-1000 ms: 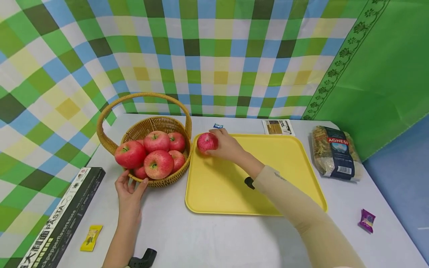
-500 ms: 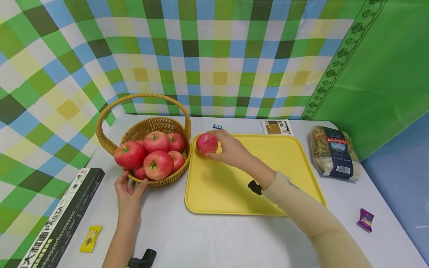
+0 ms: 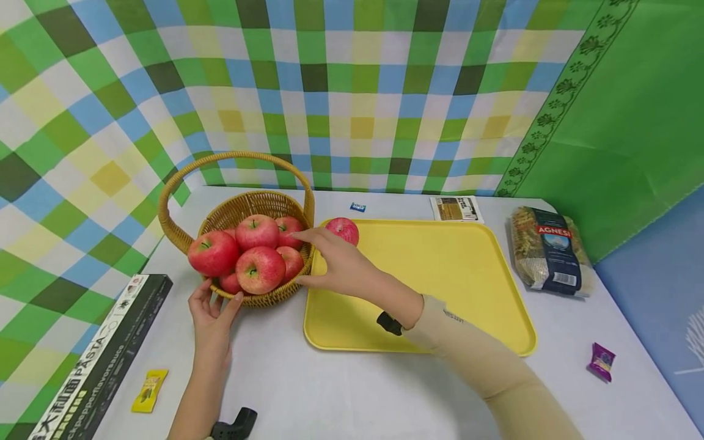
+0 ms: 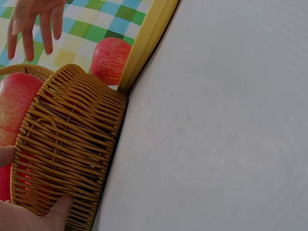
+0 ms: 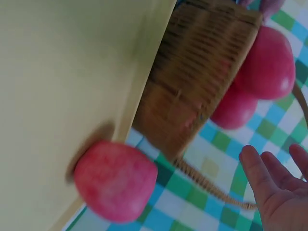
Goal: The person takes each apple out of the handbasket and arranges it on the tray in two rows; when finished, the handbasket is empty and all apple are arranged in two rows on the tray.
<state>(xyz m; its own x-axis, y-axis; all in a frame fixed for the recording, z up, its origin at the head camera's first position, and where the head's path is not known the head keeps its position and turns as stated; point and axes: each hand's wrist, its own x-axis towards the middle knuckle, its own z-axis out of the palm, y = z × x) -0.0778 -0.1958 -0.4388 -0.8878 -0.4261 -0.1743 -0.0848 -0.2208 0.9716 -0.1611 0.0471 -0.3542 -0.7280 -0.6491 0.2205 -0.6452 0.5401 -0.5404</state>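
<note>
We see a white desk (image 3: pixel 352 391) carrying a yellow tray (image 3: pixel 440 275) in its middle and a wicker basket (image 3: pixel 264 208) of red apples (image 3: pixel 258 269) just beside the tray's left edge. One apple (image 3: pixel 342 230) lies alone in the tray's far left corner. Our right hand (image 3: pixel 335 263), fingers spread and holding nothing, reaches over the basket's right rim. Our left hand (image 3: pixel 211 321) rests its fingertips against the basket's near wall, fingers relaxed.

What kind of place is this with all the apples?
Probably a tabletop set up for recording, not a real kitchen: checked cloth hangs behind a white table holding a basket of apples, a yellow tray and a pasta bag.
</note>
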